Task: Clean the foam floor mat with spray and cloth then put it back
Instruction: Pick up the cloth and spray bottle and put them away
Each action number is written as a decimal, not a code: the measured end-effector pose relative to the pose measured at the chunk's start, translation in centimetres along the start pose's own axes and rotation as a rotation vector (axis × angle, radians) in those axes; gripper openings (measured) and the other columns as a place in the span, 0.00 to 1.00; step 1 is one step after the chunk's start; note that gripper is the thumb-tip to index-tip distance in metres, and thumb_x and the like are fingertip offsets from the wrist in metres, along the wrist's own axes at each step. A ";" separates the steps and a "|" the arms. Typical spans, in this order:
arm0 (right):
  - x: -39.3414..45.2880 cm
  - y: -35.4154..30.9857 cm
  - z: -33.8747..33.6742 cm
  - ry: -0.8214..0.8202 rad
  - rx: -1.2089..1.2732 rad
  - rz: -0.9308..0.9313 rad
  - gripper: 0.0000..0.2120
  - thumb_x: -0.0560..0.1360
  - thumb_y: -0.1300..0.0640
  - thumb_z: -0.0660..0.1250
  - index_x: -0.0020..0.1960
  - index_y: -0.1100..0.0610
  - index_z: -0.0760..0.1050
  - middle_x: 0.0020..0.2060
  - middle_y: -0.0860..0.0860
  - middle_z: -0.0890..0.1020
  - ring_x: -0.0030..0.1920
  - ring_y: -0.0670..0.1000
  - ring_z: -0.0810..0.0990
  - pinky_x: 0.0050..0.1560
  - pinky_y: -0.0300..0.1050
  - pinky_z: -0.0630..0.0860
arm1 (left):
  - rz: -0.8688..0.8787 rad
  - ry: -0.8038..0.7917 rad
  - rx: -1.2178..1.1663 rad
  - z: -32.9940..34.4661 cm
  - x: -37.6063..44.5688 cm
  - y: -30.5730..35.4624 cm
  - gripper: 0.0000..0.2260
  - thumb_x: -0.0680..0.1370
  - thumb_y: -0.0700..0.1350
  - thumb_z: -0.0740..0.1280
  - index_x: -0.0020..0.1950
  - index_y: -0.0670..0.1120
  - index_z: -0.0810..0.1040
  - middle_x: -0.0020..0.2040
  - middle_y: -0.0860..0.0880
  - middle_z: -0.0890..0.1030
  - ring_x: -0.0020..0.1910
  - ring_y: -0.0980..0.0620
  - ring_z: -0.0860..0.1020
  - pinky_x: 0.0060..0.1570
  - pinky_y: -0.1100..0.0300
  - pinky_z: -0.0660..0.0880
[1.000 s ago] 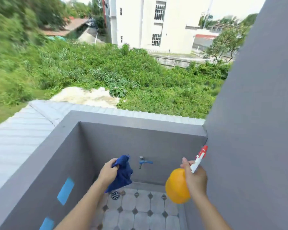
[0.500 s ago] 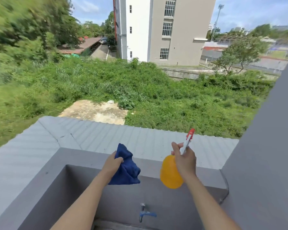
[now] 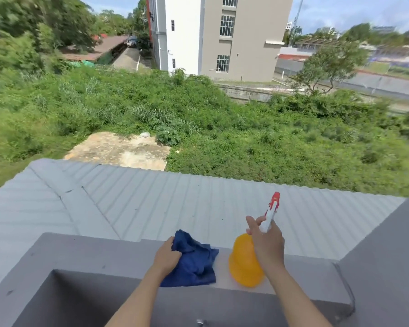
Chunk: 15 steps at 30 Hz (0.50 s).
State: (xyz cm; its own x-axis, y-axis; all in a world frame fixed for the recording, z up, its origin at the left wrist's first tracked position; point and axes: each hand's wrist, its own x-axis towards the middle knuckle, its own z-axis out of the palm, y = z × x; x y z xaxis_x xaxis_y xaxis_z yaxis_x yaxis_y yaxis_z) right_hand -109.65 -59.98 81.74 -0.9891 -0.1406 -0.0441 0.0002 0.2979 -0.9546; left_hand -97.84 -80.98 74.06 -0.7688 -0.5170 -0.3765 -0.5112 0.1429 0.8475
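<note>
the step in hand looks like setting the tools down on the flat top of the grey painted concrete ledge (image 3: 92, 253), which runs under both hands; to do it well, the bottle's base should sit fully on the flat top and back from the inner drop before the fingers let go, and the cloth should lie well onto the ledge so it cannot slide off into the recess below

the left hand (image 3: 167, 254) is closed around one edge of a crumpled dark blue cloth (image 3: 194, 263), fingers curled into the fabric; the rest of the cloth spreads to the right of that hand, resting on the ledge. the right hand (image 3: 266, 244) is wrapped around the neck of a round orange plastic spray bottle (image 3: 243, 265) with a white and red trigger head (image 3: 272, 210), the nozzle pointing up and away; the bottle's base appears to touch the ledge just right of the cloth, though full contact is hard to confirm

the foam floor mat is not in view, so its look and place cannot be told

beyond the hands lies a grey corrugated metal roof (image 3: 175, 199), then dense green scrub (image 3: 222, 128), and farthest a tall white and grey building (image 3: 213, 34)
</note>
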 end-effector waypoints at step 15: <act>-1.4 2.7 1.2 0.139 -0.142 0.011 0.09 0.77 0.50 0.69 0.54 0.51 0.73 0.41 0.47 0.80 0.44 0.51 0.79 0.42 0.46 0.71 | 0.419 0.111 1.007 3.2 1.7 -6.9 0.26 0.82 0.58 0.40 0.69 0.46 0.66 0.65 0.43 0.77 0.65 0.42 0.66 0.61 0.40 0.61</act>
State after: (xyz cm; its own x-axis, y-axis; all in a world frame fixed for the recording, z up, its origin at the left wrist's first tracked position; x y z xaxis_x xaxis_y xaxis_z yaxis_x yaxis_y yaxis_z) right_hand -108.12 -60.08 78.85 -1.0000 -0.0075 -0.0033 -0.0002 0.4303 -0.9027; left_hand -96.84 -80.13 66.35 -0.9418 -0.3322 -0.0508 -0.3357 0.9232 0.1871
